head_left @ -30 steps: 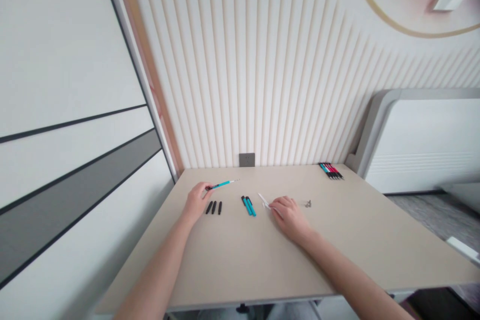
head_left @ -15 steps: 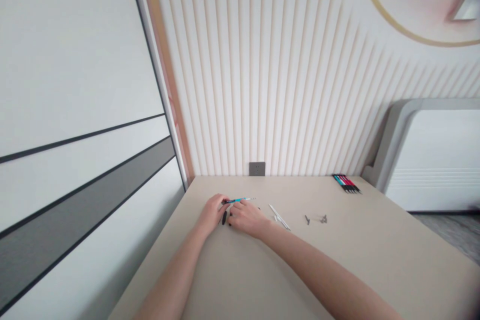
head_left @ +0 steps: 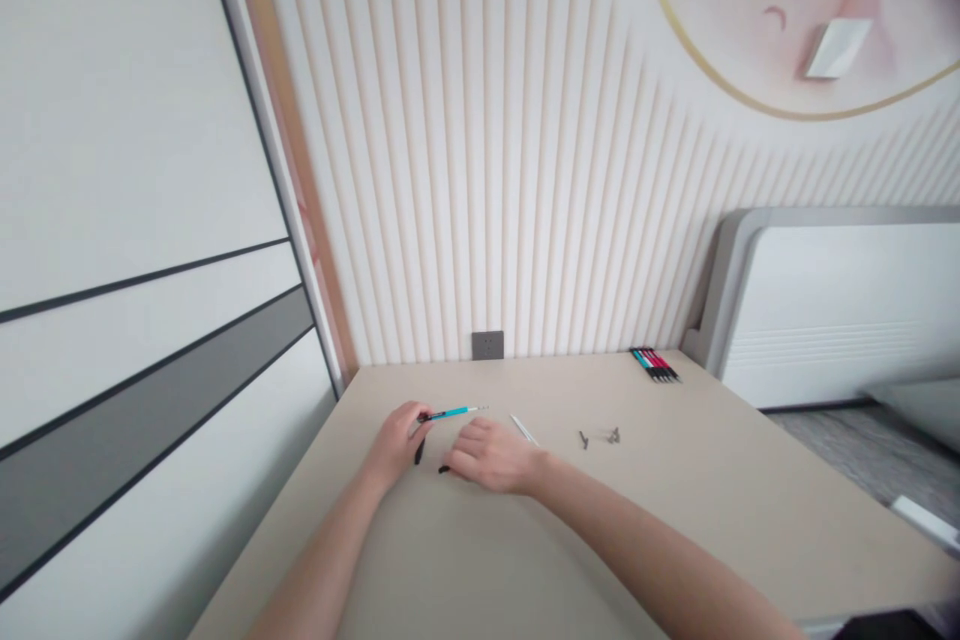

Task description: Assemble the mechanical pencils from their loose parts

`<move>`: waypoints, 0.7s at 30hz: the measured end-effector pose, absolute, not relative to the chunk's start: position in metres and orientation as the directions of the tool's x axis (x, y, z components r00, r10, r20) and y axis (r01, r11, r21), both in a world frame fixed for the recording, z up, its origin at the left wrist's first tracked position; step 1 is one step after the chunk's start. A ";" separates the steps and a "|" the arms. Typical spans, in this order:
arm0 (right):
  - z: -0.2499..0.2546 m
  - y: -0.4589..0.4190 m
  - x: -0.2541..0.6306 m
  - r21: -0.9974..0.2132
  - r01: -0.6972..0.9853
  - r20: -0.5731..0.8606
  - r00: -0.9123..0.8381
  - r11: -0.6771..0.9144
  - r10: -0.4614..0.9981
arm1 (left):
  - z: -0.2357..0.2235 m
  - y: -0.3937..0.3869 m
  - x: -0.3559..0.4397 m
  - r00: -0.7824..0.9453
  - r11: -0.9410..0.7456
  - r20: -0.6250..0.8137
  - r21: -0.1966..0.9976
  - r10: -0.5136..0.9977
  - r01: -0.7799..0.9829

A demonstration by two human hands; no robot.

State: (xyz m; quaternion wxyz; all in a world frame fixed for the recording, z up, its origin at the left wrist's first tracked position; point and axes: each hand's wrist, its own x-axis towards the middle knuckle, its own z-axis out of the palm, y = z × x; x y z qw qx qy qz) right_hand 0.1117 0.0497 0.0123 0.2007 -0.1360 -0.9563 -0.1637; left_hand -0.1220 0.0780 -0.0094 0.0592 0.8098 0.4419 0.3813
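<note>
My left hand (head_left: 396,445) pinches the dark end of a pen with a turquoise barrel (head_left: 452,413); the barrel points right, and a thin tip sticks out of its far end. Just below those fingers a short black pen grip (head_left: 419,452) lies on the table. My right hand (head_left: 491,455) is low over the tabletop with its fingers closed on another black pen grip (head_left: 443,469), whose end shows at the fingertips. Past its knuckles, white pen refills (head_left: 524,429) are partly covered. The two loose turquoise barrels are hidden behind this hand.
Small metallic pieces (head_left: 583,440) and a few more (head_left: 614,436) lie right of the refills. A row of turquoise and red pens (head_left: 655,365) sits at the table's back right. A wall socket (head_left: 487,345) is behind the table (head_left: 600,540), and a wardrobe stands left.
My right hand has left the white refills and moved left to the black grips, closing on one. My left hand keeps holding the turquoise pen. The camera view has shifted somewhat.
</note>
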 end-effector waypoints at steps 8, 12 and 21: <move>-0.023 0.044 0.232 -0.483 0.656 0.623 -0.208 0.580 0.754 | -0.014 0.074 -0.091 0.358 -0.644 0.579 0.418 0.732 0.641; -0.031 0.048 0.242 -0.608 0.614 0.568 -0.106 0.503 0.816 | -0.020 0.071 -0.080 0.391 -0.654 0.562 0.404 0.729 0.640; -0.030 0.045 0.230 -0.687 0.506 0.506 -0.182 0.521 0.843 | -0.021 0.068 -0.080 0.424 -0.669 0.550 0.384 0.720 0.637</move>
